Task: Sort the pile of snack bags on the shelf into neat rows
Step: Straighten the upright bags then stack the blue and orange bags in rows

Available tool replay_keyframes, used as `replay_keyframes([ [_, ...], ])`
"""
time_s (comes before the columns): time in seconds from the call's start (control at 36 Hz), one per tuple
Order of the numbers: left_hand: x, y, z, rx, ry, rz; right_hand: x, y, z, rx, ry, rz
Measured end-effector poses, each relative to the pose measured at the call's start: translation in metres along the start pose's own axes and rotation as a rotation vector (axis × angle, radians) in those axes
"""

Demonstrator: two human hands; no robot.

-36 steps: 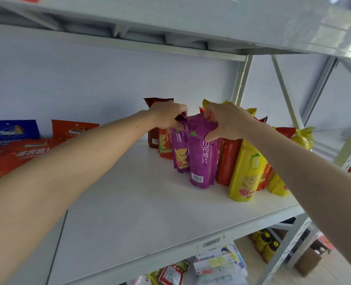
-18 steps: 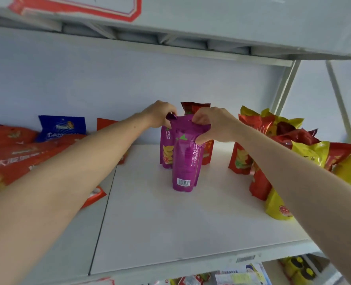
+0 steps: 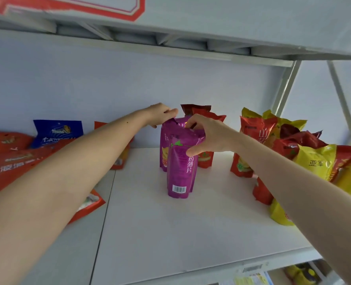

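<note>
A purple snack bag [image 3: 179,171] stands upright in the middle of the white shelf [image 3: 170,233], barcode facing me. A second purple bag [image 3: 163,153] stands just behind it on the left. My left hand [image 3: 161,114] pinches the top left corner of the purple bags. My right hand [image 3: 207,135] grips the front bag's upper right side, thumb on its face and fingers over its top. Behind them stand dark red and red bags [image 3: 205,159].
A pile of red and yellow bags [image 3: 312,161] crowds the shelf's right side. Orange-red bags [image 3: 8,161] and a blue bag [image 3: 57,133] lie at the left. A shelf board hangs overhead [image 3: 211,23]; a grey upright post [image 3: 285,87] stands at the right.
The view swung left and came nearer. Both hands carried the purple bag leftward, away from the red and yellow pile, and it now stands by itself with the other purple bag mid-shelf.
</note>
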State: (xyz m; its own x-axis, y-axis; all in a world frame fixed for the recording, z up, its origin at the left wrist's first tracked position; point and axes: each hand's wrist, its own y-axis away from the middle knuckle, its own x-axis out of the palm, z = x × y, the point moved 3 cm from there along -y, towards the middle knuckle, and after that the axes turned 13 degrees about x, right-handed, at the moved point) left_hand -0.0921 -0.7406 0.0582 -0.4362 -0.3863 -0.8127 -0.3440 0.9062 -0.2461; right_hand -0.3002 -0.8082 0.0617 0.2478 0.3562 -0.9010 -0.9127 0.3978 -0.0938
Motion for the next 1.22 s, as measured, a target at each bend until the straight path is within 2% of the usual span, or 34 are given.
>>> replay_keyframes([
  [0.22, 0.000, 0.001, -0.008, -0.032, 0.001, 0.034, 0.008, -0.008, 0.000, -0.013, -0.128, -0.063],
  [0.42, -0.001, 0.000, -0.009, -0.036, -0.033, 0.051, 0.011, -0.012, 0.001, -0.017, -0.097, -0.076],
  [0.75, -0.012, 0.002, -0.011, 0.043, -0.175, 0.035, -0.002, 0.008, -0.006, 0.062, -0.156, -0.013],
  [0.92, -0.015, -0.009, -0.028, 0.094, -0.236, 0.015, -0.030, 0.034, -0.029, 0.176, 0.036, -0.013],
  [1.22, 0.020, -0.039, -0.105, 0.255, -0.309, 0.113, -0.100, 0.062, -0.070, 0.296, 0.187, -0.247],
])
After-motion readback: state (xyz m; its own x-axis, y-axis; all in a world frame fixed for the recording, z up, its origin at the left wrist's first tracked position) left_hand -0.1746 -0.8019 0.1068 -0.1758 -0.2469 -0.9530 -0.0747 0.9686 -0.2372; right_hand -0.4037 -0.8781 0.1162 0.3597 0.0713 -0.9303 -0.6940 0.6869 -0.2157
